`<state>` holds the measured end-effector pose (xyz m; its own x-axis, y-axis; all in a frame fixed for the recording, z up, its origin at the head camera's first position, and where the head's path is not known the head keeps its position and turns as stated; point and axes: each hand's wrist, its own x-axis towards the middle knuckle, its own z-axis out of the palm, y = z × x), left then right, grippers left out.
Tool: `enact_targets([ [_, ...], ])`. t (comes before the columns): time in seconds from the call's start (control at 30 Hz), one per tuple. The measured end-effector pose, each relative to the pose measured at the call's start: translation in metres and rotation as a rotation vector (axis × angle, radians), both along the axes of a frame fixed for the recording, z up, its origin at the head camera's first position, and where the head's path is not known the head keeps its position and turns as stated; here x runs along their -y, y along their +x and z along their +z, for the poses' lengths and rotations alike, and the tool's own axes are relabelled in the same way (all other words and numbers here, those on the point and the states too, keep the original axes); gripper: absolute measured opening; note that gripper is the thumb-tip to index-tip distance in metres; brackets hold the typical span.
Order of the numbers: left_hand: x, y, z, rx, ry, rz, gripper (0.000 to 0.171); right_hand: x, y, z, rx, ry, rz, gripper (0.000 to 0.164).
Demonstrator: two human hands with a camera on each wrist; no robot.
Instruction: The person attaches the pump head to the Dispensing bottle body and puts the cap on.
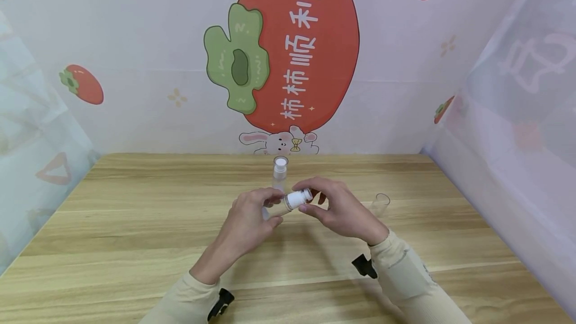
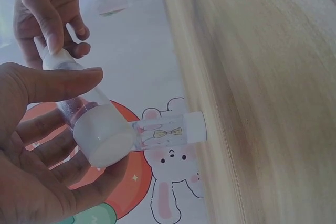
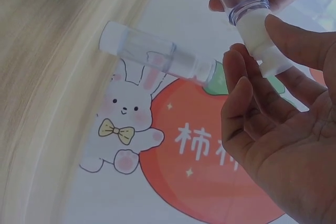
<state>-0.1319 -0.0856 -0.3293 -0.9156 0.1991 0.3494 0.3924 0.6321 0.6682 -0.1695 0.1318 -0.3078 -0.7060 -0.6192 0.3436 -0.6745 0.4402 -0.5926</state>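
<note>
My left hand (image 1: 249, 220) grips the clear body of a small pump bottle (image 1: 277, 208), held tilted above the table with its white base (image 2: 104, 136) toward the left palm. At the other end, my right hand (image 1: 343, 210) pinches the bottle's white pump top (image 1: 297, 198) between thumb and fingers. In the right wrist view the thumb lies against the white collar (image 3: 254, 30). Just behind the hands, a second clear pump bottle (image 1: 280, 173) with a white base stands upright on the table.
A clear cap (image 1: 380, 205) stands on the wooden table (image 1: 135, 224) to the right of my right hand. Behind the table hangs a printed backdrop (image 1: 157, 39), and patterned sheets flank both sides.
</note>
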Motion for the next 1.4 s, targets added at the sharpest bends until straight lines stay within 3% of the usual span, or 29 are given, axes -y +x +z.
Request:
enact_targets([
  [0.83, -0.0014, 0.0005, 0.0012, -0.032, -0.016, 0.003, 0.041, 0.0026, 0.0019, 0.0038, 0.067, 0.050, -0.061, 0.015],
  [1.4, -0.0013, 0.0005, 0.0013, -0.033, -0.019, 0.010, 0.041, 0.0009, 0.0020, 0.0036, 0.049, 0.033, -0.077, 0.030],
])
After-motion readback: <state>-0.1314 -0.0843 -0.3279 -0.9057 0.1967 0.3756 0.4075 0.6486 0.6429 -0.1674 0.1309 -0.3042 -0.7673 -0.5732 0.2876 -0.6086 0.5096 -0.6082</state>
